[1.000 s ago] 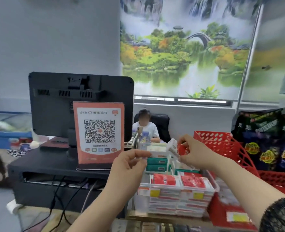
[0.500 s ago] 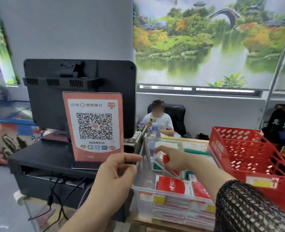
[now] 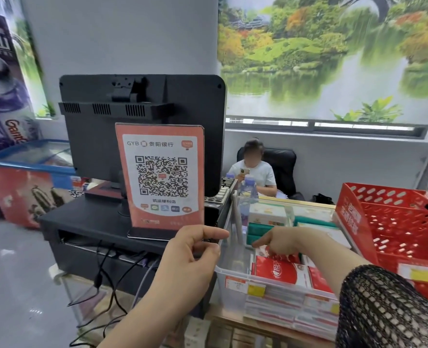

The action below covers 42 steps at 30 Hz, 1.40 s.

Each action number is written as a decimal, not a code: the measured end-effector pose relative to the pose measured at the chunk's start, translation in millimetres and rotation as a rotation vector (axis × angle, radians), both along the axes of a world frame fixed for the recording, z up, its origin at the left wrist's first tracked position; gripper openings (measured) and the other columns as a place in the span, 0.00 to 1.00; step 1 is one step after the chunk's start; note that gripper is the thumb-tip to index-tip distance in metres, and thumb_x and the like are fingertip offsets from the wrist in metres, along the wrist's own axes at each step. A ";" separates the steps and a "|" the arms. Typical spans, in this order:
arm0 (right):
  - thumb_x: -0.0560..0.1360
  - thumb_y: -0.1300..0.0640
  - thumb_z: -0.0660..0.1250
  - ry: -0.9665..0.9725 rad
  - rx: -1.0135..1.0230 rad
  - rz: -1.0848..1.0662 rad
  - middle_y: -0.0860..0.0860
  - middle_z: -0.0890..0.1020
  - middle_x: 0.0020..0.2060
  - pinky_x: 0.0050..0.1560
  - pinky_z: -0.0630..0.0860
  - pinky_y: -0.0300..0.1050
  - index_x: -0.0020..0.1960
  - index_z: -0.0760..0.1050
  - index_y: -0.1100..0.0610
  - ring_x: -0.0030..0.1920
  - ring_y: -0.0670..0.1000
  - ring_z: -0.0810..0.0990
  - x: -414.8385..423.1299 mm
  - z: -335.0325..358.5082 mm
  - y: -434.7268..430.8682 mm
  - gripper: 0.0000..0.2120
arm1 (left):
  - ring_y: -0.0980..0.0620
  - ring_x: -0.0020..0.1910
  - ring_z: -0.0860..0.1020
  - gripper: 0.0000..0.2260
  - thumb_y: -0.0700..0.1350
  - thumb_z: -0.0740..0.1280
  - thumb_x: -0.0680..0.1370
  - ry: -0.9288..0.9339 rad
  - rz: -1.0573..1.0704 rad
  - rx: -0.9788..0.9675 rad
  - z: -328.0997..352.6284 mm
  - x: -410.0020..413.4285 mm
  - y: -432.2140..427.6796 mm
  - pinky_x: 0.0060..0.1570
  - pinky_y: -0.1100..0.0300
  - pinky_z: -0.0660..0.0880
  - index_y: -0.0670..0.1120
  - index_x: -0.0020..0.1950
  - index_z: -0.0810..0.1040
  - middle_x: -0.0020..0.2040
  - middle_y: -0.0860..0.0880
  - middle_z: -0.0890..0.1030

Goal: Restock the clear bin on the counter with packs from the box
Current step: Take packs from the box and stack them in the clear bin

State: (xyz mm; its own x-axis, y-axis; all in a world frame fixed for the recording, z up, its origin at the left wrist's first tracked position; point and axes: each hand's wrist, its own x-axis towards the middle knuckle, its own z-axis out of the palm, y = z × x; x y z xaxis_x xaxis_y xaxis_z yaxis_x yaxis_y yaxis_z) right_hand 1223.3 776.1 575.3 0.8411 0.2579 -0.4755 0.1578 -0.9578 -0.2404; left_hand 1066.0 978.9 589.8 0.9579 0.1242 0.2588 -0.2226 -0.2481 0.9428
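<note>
Scene: a shop worktop point(image 3: 228, 318), where a person restocks the clear bin point(image 3: 233, 287) that stands between a QR-code sign point(image 3: 161, 177) and a red basket point(image 3: 396, 222).

Change: the red-and-white pack point(image 3: 277, 254), held up above the bin a second ago and tilted on its way down half a second ago, now lies low inside the bin, just behind the front stack of red packs point(image 3: 275, 272) and in front of the green packs point(image 3: 255, 229).

Right hand point(image 3: 283, 241): reaches down into the bin, forefinger stretched out to the left, the other fingers bent onto the pack. Whether they pinch it or only press it down cannot be told, as the back of the hand covers them.

Left hand point(image 3: 190, 252): hovers at the bin's near-left corner, thumb and forefinger curved towards each other. Whether they nip the clear rim cannot be told.

Meaning for the task: one more pack appears all but placed. The likely remainder is to let go, square it with its neighbours and fetch another.

Box: not to be picked out in this view.
</note>
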 end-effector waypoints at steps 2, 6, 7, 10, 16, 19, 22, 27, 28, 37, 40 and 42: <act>0.76 0.65 0.54 0.000 -0.003 -0.006 0.50 0.73 0.67 0.60 0.77 0.50 0.71 0.65 0.38 0.59 0.53 0.77 0.5 -2.7 -0.7 0.30 | 0.60 0.34 0.76 0.13 0.38 0.66 0.77 0.002 -0.003 -0.002 -0.5 -0.8 -0.3 0.34 0.69 0.73 0.57 0.45 0.82 0.42 0.47 0.80; 0.75 0.60 0.59 -0.002 -0.026 -0.053 0.49 0.79 0.61 0.58 0.78 0.50 0.71 0.67 0.43 0.54 0.51 0.80 0.8 -5.6 -1.0 0.25 | 0.63 0.34 0.77 0.13 0.36 0.66 0.77 0.001 -0.010 -0.008 -1.4 -2.0 -1.1 0.36 0.71 0.73 0.55 0.45 0.83 0.45 0.47 0.80; 0.75 0.59 0.59 -0.002 -0.021 -0.069 0.48 0.80 0.59 0.57 0.78 0.50 0.69 0.70 0.45 0.54 0.50 0.81 0.3 -4.8 0.3 0.24 | 0.63 0.35 0.77 0.13 0.36 0.66 0.77 0.004 -0.008 -0.011 -1.4 -2.2 -1.1 0.36 0.71 0.73 0.55 0.44 0.83 0.45 0.48 0.80; 0.77 0.54 0.58 -0.022 -0.009 -0.120 0.50 0.80 0.57 0.58 0.77 0.49 0.67 0.72 0.50 0.54 0.51 0.80 0.8 -5.8 4.7 0.19 | 0.63 0.37 0.78 0.14 0.36 0.66 0.77 0.004 -0.002 0.000 -1.1 -1.4 0.2 0.39 0.71 0.74 0.56 0.44 0.83 0.46 0.49 0.81; 0.79 0.54 0.57 0.009 -0.049 -0.086 0.52 0.77 0.62 0.62 0.74 0.50 0.69 0.70 0.51 0.58 0.53 0.78 -3.5 -7.4 11.0 0.19 | 0.51 0.38 0.79 0.13 0.37 0.66 0.77 0.013 0.009 0.033 -3.0 -2.2 2.3 0.41 0.56 0.78 0.57 0.45 0.82 0.43 0.49 0.82; 0.80 0.52 0.55 0.012 -0.042 -0.090 0.52 0.76 0.62 0.62 0.73 0.52 0.70 0.70 0.51 0.58 0.54 0.78 -4.9 -8.3 11.6 0.19 | 0.47 0.40 0.80 0.14 0.38 0.66 0.77 0.022 0.012 0.026 -3.9 -4.6 2.6 0.43 0.53 0.79 0.58 0.44 0.82 0.44 0.49 0.81; 0.80 0.47 0.55 0.029 -0.016 -0.155 0.52 0.79 0.57 0.61 0.74 0.53 0.66 0.72 0.52 0.54 0.54 0.80 -3.7 -10.5 11.8 0.19 | 0.45 0.38 0.79 0.15 0.37 0.66 0.77 0.020 0.010 0.014 -3.5 -6.7 3.1 0.44 0.48 0.79 0.58 0.44 0.82 0.42 0.47 0.81; 0.79 0.39 0.54 0.060 0.032 -0.296 0.54 0.79 0.52 0.55 0.73 0.49 0.64 0.69 0.53 0.50 0.55 0.80 -4.0 -8.8 15.7 0.21 | 0.35 0.44 0.79 0.13 0.37 0.65 0.77 0.030 0.031 0.030 -5.6 -7.9 6.0 0.47 0.40 0.77 0.56 0.47 0.82 0.41 0.43 0.83; 0.79 0.39 0.54 0.047 0.039 -0.303 0.54 0.79 0.52 0.54 0.73 0.49 0.64 0.69 0.53 0.50 0.55 0.80 -4.5 -9.4 16.7 0.23 | 0.34 0.46 0.79 0.13 0.37 0.65 0.78 0.027 0.034 0.032 -6.2 -8.6 7.0 0.47 0.39 0.77 0.56 0.47 0.82 0.41 0.42 0.83; 0.79 0.57 0.57 -0.884 0.601 -0.183 0.54 0.81 0.54 0.52 0.69 0.43 0.57 0.78 0.56 0.53 0.55 0.77 -50.3 3.8 57.2 0.12 | 0.48 0.41 0.77 0.13 0.36 0.64 0.78 0.090 -0.016 0.012 -21.9 -10.6 11.5 0.49 0.43 0.77 0.55 0.47 0.81 0.45 0.38 0.83; 0.78 0.60 0.60 -0.936 0.904 -0.202 0.51 0.81 0.48 0.52 0.76 0.54 0.55 0.76 0.57 0.46 0.53 0.80 -83.4 -0.9 85.0 0.09 | 0.50 0.42 0.78 0.13 0.36 0.63 0.77 0.092 -0.019 -0.042 -29.0 -6.7 13.8 0.49 0.47 0.79 0.54 0.47 0.80 0.42 0.46 0.83; 0.77 0.61 0.60 -0.917 1.040 -0.233 0.51 0.80 0.45 0.50 0.77 0.57 0.54 0.74 0.57 0.44 0.54 0.80 -105.1 -6.8 101.1 0.08 | 0.51 0.45 0.81 0.13 0.35 0.63 0.77 0.078 -0.007 -0.078 -33.4 -4.8 16.5 0.51 0.50 0.80 0.54 0.47 0.79 0.43 0.54 0.81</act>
